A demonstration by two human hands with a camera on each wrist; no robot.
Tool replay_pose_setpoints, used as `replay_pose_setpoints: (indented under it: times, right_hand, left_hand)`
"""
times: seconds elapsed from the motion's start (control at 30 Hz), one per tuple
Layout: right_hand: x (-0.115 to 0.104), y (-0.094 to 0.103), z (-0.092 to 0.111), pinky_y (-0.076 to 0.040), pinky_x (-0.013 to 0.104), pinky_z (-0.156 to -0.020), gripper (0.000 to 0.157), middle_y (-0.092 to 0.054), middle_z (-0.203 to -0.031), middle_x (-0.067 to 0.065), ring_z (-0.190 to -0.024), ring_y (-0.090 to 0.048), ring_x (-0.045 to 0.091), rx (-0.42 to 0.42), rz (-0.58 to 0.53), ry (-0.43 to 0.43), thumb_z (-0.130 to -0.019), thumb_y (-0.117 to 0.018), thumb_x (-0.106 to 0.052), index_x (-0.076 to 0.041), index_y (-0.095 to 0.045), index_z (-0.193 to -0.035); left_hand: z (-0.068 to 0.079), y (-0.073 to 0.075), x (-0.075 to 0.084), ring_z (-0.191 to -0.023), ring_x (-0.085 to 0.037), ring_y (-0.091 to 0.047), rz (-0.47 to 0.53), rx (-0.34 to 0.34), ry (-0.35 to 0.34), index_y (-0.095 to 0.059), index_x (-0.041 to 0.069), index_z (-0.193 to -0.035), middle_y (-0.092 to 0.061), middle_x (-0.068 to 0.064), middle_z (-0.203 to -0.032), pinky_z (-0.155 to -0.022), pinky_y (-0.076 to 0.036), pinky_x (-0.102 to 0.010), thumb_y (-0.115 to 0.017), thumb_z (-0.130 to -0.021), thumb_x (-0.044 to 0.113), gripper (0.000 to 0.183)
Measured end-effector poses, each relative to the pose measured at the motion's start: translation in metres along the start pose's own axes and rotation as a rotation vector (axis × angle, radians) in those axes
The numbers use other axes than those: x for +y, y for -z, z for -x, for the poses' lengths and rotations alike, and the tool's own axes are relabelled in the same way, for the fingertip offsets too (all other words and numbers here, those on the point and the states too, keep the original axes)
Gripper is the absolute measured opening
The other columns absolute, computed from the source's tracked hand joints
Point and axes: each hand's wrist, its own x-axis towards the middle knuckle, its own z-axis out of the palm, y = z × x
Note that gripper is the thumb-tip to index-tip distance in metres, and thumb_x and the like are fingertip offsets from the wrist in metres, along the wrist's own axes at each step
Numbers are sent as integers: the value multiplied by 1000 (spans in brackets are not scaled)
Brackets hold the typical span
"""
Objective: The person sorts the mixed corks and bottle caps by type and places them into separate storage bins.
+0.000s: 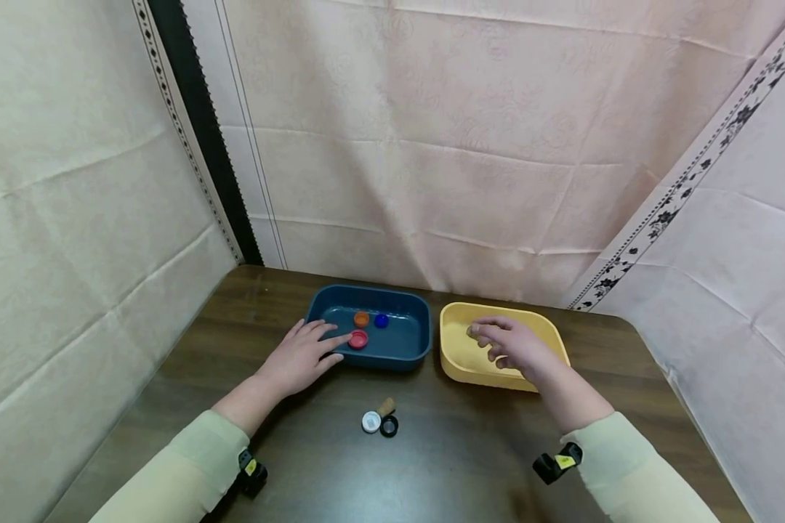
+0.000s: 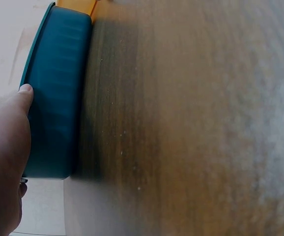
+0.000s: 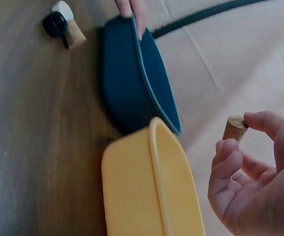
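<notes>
My right hand (image 1: pixel 513 345) is above the yellow tray (image 1: pixel 456 367). Between its thumb and fingers it pinches a cork (image 3: pixel 234 129), seen clearly in the right wrist view. My left hand (image 1: pixel 304 356) rests at the near left rim of the blue tray (image 1: pixel 392 356), fingers stretched over the inside. Its thumb touches the rim in the left wrist view. In the blue tray lie a red cap (image 1: pixel 357 338), an orange cap (image 1: pixel 361 319) and a blue cap (image 1: pixel 381 320). The red cap is by the left index fingertip; whether they touch I cannot tell.
In front of the trays, a white cap (image 1: pixel 371 422), a black cap (image 1: pixel 389 426) and another cork (image 1: pixel 387 407) lie close together on the brown wooden table (image 1: pixel 314 472). Pale cloth (image 1: pixel 399 145) hangs behind and at both sides.
</notes>
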Motion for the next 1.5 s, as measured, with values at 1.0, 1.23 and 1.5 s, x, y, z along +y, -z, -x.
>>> replay_pose_setpoints:
  times: [1.0,1.23,1.5]
  right_hand:
    - [56,75,-51,-50,23,-60,38,-55,-93,6,-68,-55,11,75,18,-172,-103,-51,-27,0,-51,-129]
    - [71,71,-59,-46,24,-48,29,-55,-70,2,-52,-51,10,162,172,-153,-98,-56,-13,7,-52,-118]
    - [75,68,-63,-47,26,-50,30,-55,-65,4,-50,-50,12,152,313,-184,-97,-57,-15,5,-51,-119]
  left_hand:
    - [0,0,-1,-143,-33,-33,-10,3,-5,-46,38,-148,-46,-7,-151,-118,-16,-59,-47,-101,54,50]
    - [0,0,-2,-144,-33,-33,-2,-1,3,-45,38,-149,-45,-6,-152,-118,-15,-59,-45,-101,56,51]
    - [-2,1,-1,-143,-33,-34,-18,-7,10,-46,39,-148,-46,-5,-151,-117,-17,-60,-45,-100,58,52]
